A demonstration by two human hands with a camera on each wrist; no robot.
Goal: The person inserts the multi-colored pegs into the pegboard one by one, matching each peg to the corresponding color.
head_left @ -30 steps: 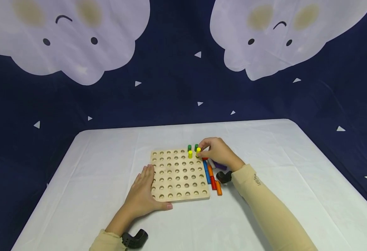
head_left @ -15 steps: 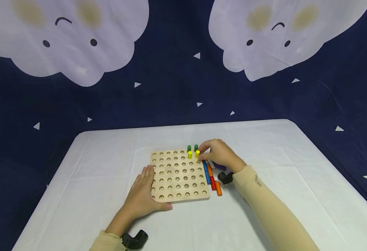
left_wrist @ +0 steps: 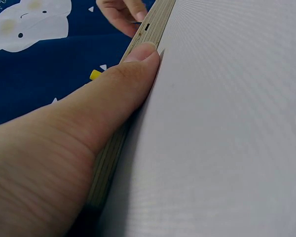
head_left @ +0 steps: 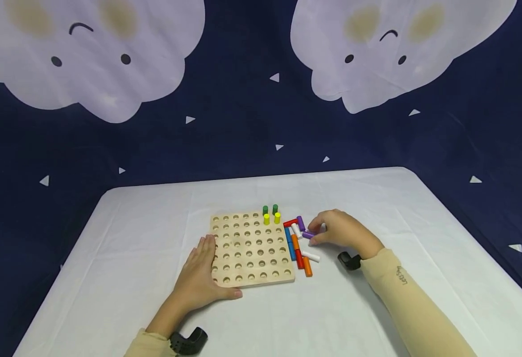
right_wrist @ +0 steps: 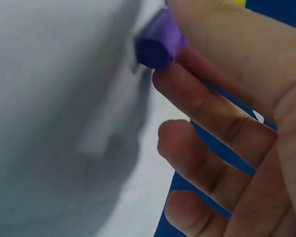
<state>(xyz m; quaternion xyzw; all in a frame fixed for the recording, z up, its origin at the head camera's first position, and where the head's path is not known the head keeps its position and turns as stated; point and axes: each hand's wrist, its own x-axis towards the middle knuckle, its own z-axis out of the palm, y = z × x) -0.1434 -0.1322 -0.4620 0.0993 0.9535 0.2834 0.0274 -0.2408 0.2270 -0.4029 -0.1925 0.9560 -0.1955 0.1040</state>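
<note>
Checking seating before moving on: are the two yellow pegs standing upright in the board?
Upright. Both yellow pegs stand vertically in holes near the far right corner of the wooden board.

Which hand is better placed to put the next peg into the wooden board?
The right hand, probably. It already pinches a purple peg among the loose pegs beside the pegboard. The left hand lies flat against the board's left edge, steadying it.

White-clothed table (head_left: 377, 307), wooden pegboard (head_left: 249, 270) (centre), loose coloured pegs (head_left: 306, 265) beside it
</note>
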